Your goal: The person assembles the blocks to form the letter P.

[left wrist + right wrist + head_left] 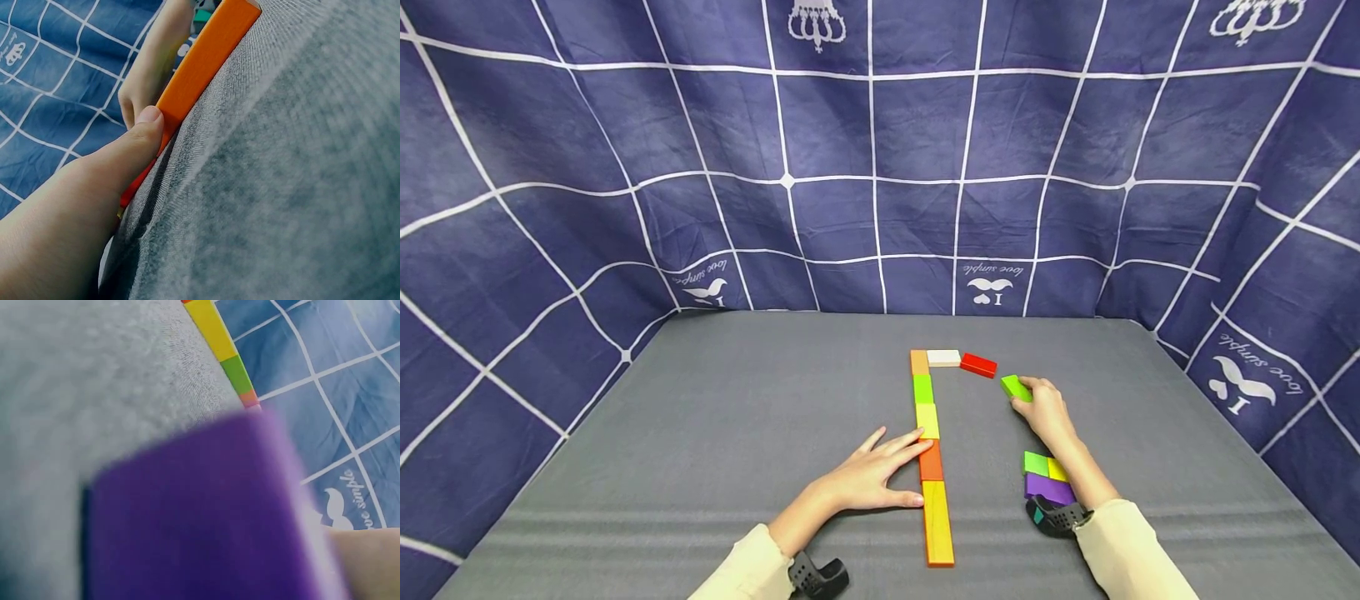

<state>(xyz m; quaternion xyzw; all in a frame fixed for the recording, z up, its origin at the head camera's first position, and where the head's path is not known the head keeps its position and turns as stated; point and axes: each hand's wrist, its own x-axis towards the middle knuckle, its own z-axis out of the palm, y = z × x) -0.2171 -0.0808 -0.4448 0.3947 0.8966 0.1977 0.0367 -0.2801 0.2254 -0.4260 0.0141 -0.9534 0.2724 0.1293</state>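
Note:
My right hand pinches a bright green block between thumb and fingers, low over the grey surface. Just up and left of it a red block lies at a slant, near the right end of a white block. A straight row of coloured blocks runs toward me, from a light orange one to a long yellow-orange one. Along its left side my left hand has its fingers spread, with fingertips at the orange-red block and the thumb against the long block.
Beside my right wrist sit a purple block, a green block and a yellow block. The purple one fills much of the right wrist view. A blue checked cloth hangs behind and around the grey surface.

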